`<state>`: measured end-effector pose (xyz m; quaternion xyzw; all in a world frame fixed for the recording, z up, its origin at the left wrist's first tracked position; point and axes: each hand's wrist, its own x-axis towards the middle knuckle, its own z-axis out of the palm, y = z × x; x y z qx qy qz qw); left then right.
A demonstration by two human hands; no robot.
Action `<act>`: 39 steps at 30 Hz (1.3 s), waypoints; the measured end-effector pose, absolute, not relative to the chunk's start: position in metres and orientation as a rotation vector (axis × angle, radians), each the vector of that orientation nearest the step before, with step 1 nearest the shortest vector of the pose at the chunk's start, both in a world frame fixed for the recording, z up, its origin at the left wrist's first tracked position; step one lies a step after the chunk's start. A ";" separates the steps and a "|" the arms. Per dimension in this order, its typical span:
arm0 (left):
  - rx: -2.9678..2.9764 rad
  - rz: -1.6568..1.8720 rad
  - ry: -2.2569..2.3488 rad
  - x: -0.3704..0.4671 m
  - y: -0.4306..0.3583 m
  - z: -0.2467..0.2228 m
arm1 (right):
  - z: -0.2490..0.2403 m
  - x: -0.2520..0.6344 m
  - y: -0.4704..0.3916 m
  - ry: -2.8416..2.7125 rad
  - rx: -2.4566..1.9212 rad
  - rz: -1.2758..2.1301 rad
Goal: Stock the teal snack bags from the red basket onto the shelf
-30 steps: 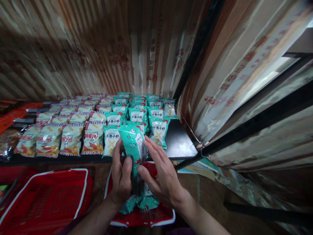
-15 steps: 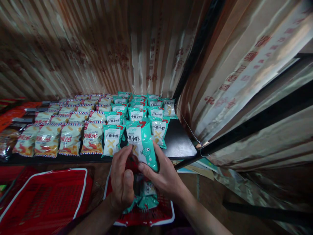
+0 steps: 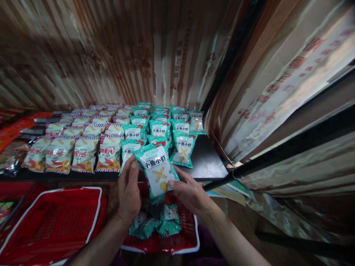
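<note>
A teal and white snack bag [image 3: 158,168] is held up in front of the shelf, its printed face turned to me. My left hand [image 3: 129,190] pinches its upper left corner between thumb and fingers. On the other side, my right hand [image 3: 191,192] grips the right edge, thumb on the front. Beneath the hands, a red basket [image 3: 185,242] holds several more teal bags [image 3: 169,221], partly hidden by my hands and the raised bag. Behind it, rows of matching teal bags [image 3: 183,147] stand on the black shelf [image 3: 206,160].
Left of the teal bags stand rows of cream-coloured snack bags [image 3: 84,153] with striped edges. Another red basket [image 3: 58,221] with a white-edged rim sits at lower left. A black metal post [image 3: 226,66] and a slanting bar [image 3: 277,155] frame the shelf's right side, before hanging plastic sheeting [image 3: 177,48].
The bag has turned so its front faces me. My left hand, earlier beside the bag with loosely curled fingers, now grips its upper left corner. The view has shifted slightly.
</note>
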<state>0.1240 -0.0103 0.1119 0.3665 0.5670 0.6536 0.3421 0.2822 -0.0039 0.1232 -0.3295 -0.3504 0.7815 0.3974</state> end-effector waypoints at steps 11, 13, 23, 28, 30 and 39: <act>1.034 1.726 1.538 0.121 -0.007 0.112 | 0.109 0.283 -0.002 -0.877 -0.898 1.986; 1.031 1.730 1.529 0.120 -0.007 0.112 | 0.110 0.282 -0.002 -0.849 -0.903 1.986; 1.086 1.672 1.537 0.119 -0.005 0.115 | 0.108 0.284 0.000 -0.797 -0.894 2.014; 1.010 1.646 1.463 0.121 -0.005 0.117 | 0.108 0.284 0.000 -0.827 -0.819 2.014; 0.981 1.612 1.359 0.123 -0.005 0.117 | 0.111 0.283 0.000 -0.840 -0.785 2.001; 0.798 1.461 1.143 0.133 -0.008 0.106 | 0.119 0.279 0.000 -0.839 -0.795 1.886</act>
